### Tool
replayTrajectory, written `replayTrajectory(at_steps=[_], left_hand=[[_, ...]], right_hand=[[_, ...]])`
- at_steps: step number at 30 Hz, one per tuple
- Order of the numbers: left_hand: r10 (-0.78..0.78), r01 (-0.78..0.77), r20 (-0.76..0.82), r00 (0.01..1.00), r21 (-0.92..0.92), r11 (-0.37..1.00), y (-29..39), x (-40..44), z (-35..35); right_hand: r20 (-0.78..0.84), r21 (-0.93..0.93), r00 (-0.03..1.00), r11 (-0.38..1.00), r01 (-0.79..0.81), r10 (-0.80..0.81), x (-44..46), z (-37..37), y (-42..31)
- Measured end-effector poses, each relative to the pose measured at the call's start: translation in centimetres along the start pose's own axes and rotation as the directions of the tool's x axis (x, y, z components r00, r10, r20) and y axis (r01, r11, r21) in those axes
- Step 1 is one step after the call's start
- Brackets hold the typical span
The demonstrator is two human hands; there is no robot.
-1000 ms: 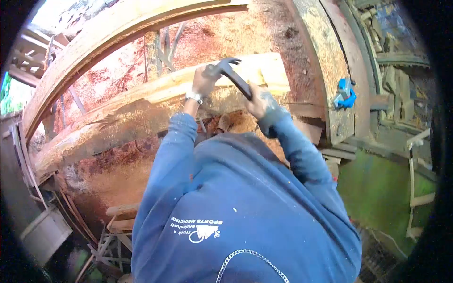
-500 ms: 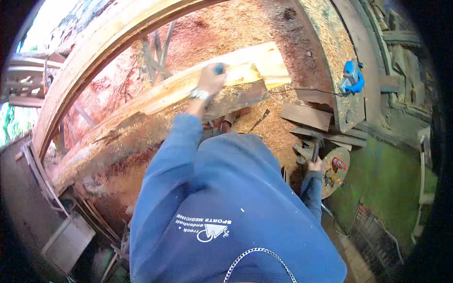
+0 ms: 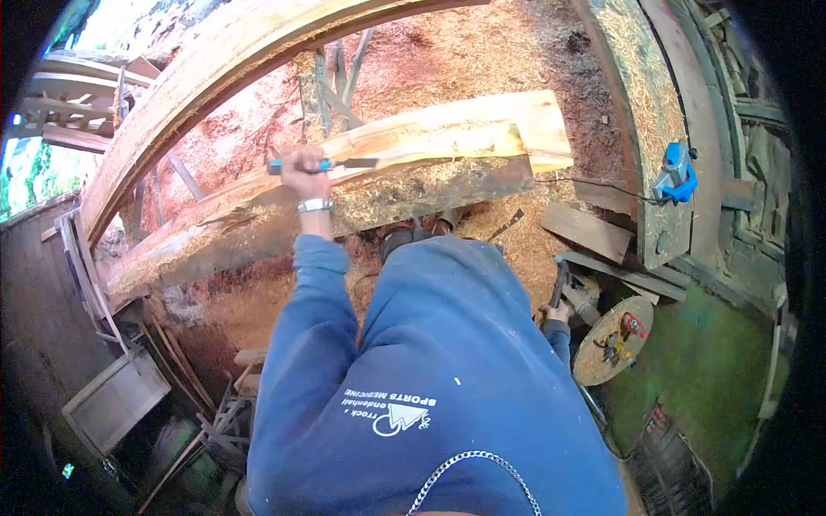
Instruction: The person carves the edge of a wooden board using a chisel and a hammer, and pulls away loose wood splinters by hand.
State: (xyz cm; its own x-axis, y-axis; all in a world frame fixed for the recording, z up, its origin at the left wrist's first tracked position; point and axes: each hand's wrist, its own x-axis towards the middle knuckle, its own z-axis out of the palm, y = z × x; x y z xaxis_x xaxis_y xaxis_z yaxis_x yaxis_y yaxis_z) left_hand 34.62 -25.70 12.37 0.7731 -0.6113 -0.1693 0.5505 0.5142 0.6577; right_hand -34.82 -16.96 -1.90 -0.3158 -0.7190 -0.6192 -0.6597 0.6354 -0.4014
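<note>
My left hand [image 3: 304,174] is closed around the blue handle of a chisel [image 3: 357,162]. The chisel lies nearly level over the long wooden beam [image 3: 447,185], its blade pointing right; whether it touches the wood I cannot tell. Pale cut wood and loose shavings cover the beam's upper side. Low on the right, my right hand [image 3: 557,311] grips a dark-handled hammer [image 3: 561,282], held upright beside my body and away from the beam.
A large curved timber [image 3: 258,53] spans the upper left. On a plank at right sits a blue power planer [image 3: 676,175] with a trailing cord. A round stool top [image 3: 594,365] carries small tools. Offcuts [image 3: 587,230] and wood shavings lie about the floor.
My left hand has moved left along the beam, and the chisel now lies crosswise with its blade visible. The hammer hand has shifted slightly left in view; the whole view has shifted slightly.
</note>
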Motion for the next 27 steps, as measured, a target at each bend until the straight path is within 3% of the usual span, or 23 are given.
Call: replayTrajectory(at_steps=[3, 6, 7, 10, 12, 13, 16, 17, 20, 22, 24, 26, 27], left_hand=[[-0.123, 0.107, 0.140, 0.982, 0.121, 0.987, 1.6, -0.3, -0.5], [-0.175, 0.125, 0.218, 0.960, 0.224, 0.967, -0.9, 0.1, -0.5], [-0.201, 0.122, 0.255, 0.946, 0.296, 0.947, -1.8, 0.3, -0.4], [-0.200, 0.067, 0.367, 0.908, 0.345, 0.936, -3.7, 0.1, 1.3], [-0.249, 0.101, 0.382, 0.890, 0.367, 0.925, -4.9, 0.1, 1.4], [-0.282, 0.125, 0.346, 0.895, 0.411, 0.903, -5.3, 0.0, 1.6], [-0.268, 0.056, 0.349, 0.898, 0.513, 0.856, -5.8, -0.2, 2.1], [-0.267, 0.066, 0.333, 0.904, 0.508, 0.859, -5.8, -0.5, 2.6], [-0.253, 0.048, 0.331, 0.909, 0.521, 0.852, -6.7, -1.3, 3.4], [-0.239, -0.037, 0.400, 0.885, 0.571, 0.820, -8.1, -1.0, 2.8], [-0.270, -0.165, 0.483, 0.833, 0.683, 0.712, -7.6, -1.7, 4.0], [-0.248, -0.283, 0.556, 0.793, 0.697, 0.659, -9.3, -1.8, 4.0], [-0.259, -0.289, 0.553, 0.792, 0.713, 0.638, -9.2, -2.0, 4.4]], right_hand=[[0.087, -0.093, 0.987, 0.987, -0.130, 0.138, -2.4, -0.4, -6.0], [0.030, -0.078, 0.986, 0.983, 0.167, -0.165, 4.4, 0.9, 0.1], [0.091, -0.020, 0.995, 0.999, 0.041, -0.039, 3.0, -0.2, -4.2], [0.034, 0.161, 0.989, 0.978, 0.135, -0.142, 5.0, -1.1, -6.9], [-0.006, -0.047, 0.979, 0.978, 0.205, -0.206, -0.9, -3.3, -17.0], [-0.009, 0.037, 0.981, 0.980, 0.193, -0.193, -0.4, -2.9, -17.7], [-0.047, 0.030, 0.973, 0.974, 0.226, -0.224, -1.5, -3.7, -20.6], [-0.135, 0.018, 0.937, 0.944, 0.328, -0.323, -0.2, -2.8, -19.8], [-0.105, -0.072, 0.897, 0.903, 0.423, -0.429, -0.2, -2.0, -22.2], [-0.064, 0.227, 0.870, 0.842, 0.489, -0.488, -2.7, -0.7, -27.2], [0.056, 0.340, 0.848, 0.808, 0.481, -0.527, -6.3, -1.0, -33.5], [0.002, 0.400, 0.697, 0.640, 0.656, -0.717, -9.4, -0.8, -39.8], [0.007, 0.429, 0.692, 0.627, 0.650, -0.722, -12.1, -1.1, -43.2]])
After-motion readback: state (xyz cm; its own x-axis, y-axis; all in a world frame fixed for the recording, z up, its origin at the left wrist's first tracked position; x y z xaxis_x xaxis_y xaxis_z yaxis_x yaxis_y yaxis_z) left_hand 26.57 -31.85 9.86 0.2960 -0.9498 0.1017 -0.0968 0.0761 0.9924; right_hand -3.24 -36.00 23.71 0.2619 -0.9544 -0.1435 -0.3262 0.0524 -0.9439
